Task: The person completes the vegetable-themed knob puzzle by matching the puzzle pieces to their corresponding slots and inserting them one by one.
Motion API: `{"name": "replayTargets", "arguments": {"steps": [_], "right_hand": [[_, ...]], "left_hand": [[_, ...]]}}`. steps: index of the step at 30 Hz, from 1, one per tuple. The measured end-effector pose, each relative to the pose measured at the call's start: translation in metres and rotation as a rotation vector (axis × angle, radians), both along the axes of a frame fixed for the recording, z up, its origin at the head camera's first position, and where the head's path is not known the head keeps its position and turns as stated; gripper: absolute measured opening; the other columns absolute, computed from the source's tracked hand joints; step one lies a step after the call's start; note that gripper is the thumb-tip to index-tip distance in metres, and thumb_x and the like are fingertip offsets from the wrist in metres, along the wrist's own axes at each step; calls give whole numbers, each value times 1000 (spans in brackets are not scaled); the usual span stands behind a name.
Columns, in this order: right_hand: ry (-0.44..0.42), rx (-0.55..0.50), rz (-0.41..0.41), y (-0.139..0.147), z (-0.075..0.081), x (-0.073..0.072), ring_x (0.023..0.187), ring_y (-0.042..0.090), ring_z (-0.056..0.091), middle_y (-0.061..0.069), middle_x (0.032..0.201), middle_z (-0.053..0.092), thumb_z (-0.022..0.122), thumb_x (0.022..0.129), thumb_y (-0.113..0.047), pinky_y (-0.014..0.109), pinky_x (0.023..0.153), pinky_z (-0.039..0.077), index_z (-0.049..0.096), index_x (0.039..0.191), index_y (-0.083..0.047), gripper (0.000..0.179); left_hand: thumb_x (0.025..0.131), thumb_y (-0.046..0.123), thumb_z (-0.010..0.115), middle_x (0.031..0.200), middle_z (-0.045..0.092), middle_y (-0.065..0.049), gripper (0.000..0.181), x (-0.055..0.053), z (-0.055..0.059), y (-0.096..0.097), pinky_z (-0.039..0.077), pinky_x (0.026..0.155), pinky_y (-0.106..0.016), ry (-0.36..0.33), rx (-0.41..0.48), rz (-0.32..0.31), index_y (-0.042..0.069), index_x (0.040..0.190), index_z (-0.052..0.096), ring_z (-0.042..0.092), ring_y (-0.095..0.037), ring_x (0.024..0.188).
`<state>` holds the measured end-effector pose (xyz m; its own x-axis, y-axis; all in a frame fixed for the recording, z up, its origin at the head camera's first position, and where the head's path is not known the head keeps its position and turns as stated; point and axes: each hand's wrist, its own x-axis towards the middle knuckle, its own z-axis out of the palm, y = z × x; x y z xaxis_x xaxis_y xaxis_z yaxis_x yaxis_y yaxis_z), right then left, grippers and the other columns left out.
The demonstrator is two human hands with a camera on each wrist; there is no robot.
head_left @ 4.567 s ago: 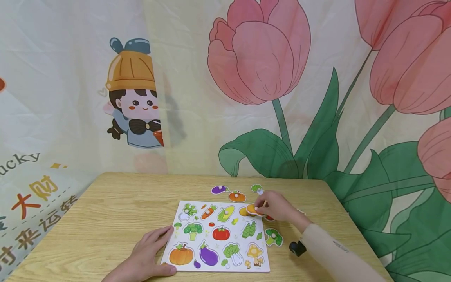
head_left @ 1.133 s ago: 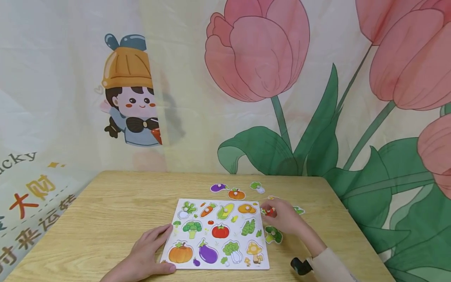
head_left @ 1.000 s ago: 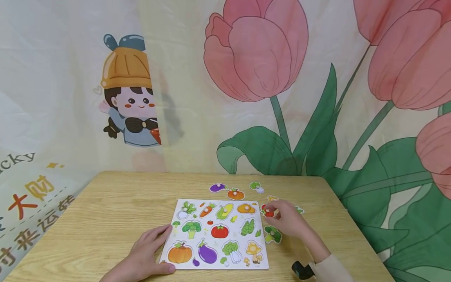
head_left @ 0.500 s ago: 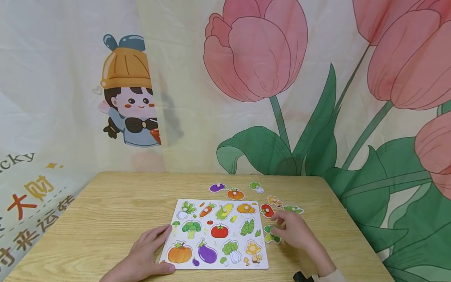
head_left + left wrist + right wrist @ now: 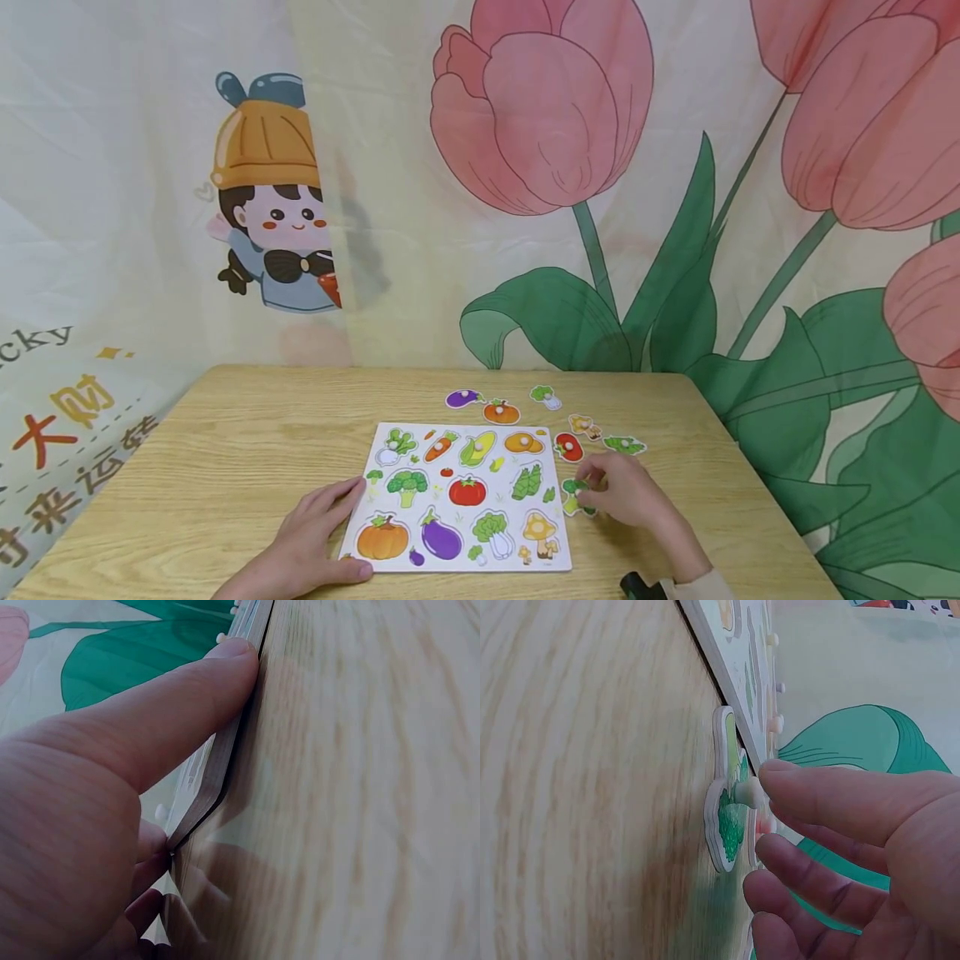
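Observation:
A white vegetable puzzle board (image 5: 450, 558) lies flat on the table. My left hand (image 5: 307, 537) spans its near left corner, fingers along the left edge; in the left wrist view the thumb (image 5: 202, 682) rests against the near edge. Right of the board lies a broccoli puzzle piece (image 5: 573, 500) with a white knob (image 5: 748, 793). My right hand (image 5: 626, 492) is over this piece, its thumb and fingertips beside the knob with a gap between them. The other right fingers (image 5: 802, 870) are loosely bent.
Beyond the broccoli lie a tomato piece (image 5: 568, 447), mushroom piece (image 5: 583, 427) and green vegetable piece (image 5: 625, 445). Behind the board are eggplant (image 5: 463, 399), pumpkin (image 5: 501, 412) and bok choy (image 5: 545, 397) pieces. Knobbed pieces sit along the board's back row. A printed curtain (image 5: 405, 250) hangs behind the table.
Earlier my right hand placed the orange-yellow piece in the board's back right recess. It then touched the tomato piece, left it lying, and moved nearer to the broccoli piece. The left hand stayed put.

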<state>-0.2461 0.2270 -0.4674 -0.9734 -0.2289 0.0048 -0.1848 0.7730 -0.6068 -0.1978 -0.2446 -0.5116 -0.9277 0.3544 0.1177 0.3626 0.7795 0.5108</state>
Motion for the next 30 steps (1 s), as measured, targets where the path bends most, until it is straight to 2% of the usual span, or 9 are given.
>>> {"name": "replayTargets", "arguments": {"steps": [5, 15, 23, 30], "right_hand": [[-5, -19, 27, 0, -2, -1, 75, 17, 56, -1, 83, 62, 89, 86, -11, 28, 57, 48, 75, 95, -13, 17], [-8, -36, 60, 2, -9, -4, 74, 17, 57, -2, 82, 62, 87, 87, -8, 27, 56, 48, 76, 93, -13, 14], [7, -11, 50, 0, -10, -6, 77, 15, 55, -5, 81, 63, 86, 87, -7, 26, 62, 46, 77, 88, -16, 13], [6, 16, 30, 3, -13, -8, 80, 14, 55, -6, 84, 63, 86, 88, -9, 26, 67, 46, 78, 88, -17, 11]], "left_hand": [[74, 67, 88, 165, 41, -16, 117, 0, 1, 0, 34, 106, -76, -18, -2, -3, 3, 161, 43, 33, -48, 145], [73, 71, 86, 164, 41, -16, 119, -2, -3, -2, 33, 106, -78, -5, 5, -3, 3, 161, 44, 33, -48, 145], [74, 68, 87, 165, 41, -16, 118, 0, 0, -1, 33, 106, -78, -14, -1, -3, 3, 161, 43, 33, -49, 145], [72, 71, 86, 166, 40, -15, 119, -2, -3, -2, 31, 108, -78, -20, 15, 3, 3, 161, 44, 31, -47, 146]]}}
